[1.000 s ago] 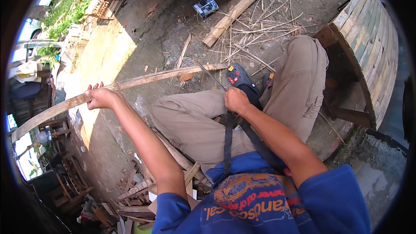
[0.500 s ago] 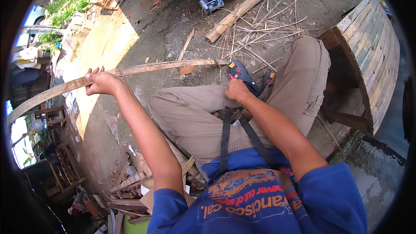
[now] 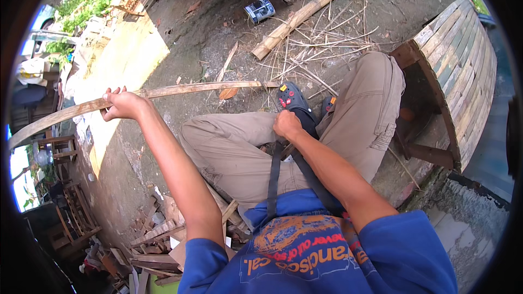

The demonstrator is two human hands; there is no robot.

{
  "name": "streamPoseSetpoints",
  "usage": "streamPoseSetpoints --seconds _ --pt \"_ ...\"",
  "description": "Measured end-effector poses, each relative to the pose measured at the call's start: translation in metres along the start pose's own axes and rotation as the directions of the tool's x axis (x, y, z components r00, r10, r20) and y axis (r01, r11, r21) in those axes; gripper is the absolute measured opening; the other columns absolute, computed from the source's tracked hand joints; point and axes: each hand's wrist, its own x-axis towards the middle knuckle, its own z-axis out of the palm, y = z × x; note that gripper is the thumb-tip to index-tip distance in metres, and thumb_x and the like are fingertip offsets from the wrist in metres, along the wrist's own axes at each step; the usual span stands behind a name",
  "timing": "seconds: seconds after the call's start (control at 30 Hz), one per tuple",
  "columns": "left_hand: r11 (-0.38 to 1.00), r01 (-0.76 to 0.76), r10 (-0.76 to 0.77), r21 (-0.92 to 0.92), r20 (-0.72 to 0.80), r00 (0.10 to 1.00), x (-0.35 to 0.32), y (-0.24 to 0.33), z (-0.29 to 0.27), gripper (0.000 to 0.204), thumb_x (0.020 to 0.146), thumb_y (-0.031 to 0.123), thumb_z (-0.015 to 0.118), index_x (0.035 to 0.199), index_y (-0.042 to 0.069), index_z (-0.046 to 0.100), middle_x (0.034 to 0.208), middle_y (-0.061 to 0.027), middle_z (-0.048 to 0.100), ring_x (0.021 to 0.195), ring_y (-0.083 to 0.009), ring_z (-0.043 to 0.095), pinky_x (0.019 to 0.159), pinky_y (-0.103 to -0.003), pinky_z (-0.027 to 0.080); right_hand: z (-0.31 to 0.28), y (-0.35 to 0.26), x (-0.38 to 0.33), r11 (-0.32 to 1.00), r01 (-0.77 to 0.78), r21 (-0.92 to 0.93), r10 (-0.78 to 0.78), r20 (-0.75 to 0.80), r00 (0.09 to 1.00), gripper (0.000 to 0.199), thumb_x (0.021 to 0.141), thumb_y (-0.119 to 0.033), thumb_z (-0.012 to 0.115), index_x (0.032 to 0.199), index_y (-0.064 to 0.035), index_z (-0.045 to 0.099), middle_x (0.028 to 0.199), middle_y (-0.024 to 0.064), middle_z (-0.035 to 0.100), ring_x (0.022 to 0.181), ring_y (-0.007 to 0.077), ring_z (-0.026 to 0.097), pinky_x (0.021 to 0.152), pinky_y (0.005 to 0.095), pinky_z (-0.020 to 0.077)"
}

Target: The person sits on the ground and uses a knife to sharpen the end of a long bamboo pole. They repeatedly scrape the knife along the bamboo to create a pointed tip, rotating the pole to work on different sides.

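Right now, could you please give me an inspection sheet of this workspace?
Surface: bare dirt ground, part sunlit, part shaded.
Job's things: long bamboo strip, running from the shoe out past the left hand.
Clutter: thick bamboo pole, thin bamboo slivers, crushed can, wood offcuts.
Hands: left hand with fingers closed on the strip; right hand at the shoe, fingers closed, what it holds hidden.
Cables: nothing seen; only a dark strap hanging from the chest.
Surroundings: curved slatted wooden piece, grass.
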Motion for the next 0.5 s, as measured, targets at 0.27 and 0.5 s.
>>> streamPoseSetpoints --seconds 0.27,0.5 --pt "1.000 0.006 -0.006 0.005 0.006 1.000 0.007 -0.008 -0.006 0.027 0.105 0.019 0.038 0.120 -0.002 0.031 0.112 -0.0178 0.055 0.090 -0.0257 0.058 0.076 -0.040 0.049 -0.015 -0.005 -0.014 0.991 0.135 0.020 -0.134 -0.045 0.990 0.039 0.090 -0.030 0.057 0.097 0.0054 0.071 0.100 0.0310 0.068 0.096 0.0458 0.067 0.088 0.0491 0.0551" --pt "1.000 0.010 -0.010 0.014 0.002 1.000 0.003 -0.005 -0.007 0.028 0.105 0.020 0.038 0.118 -0.003 0.033 0.113 -0.0192 0.054 0.093 -0.0260 0.058 0.078 -0.040 0.049 -0.004 -0.005 -0.023 0.998 0.064 0.007 -0.063 -0.070 0.996 0.037 0.092 -0.028 0.057 0.096 0.0054 0.070 0.099 0.0313 0.067 0.098 0.0450 0.067 0.089 0.0484 0.0545"
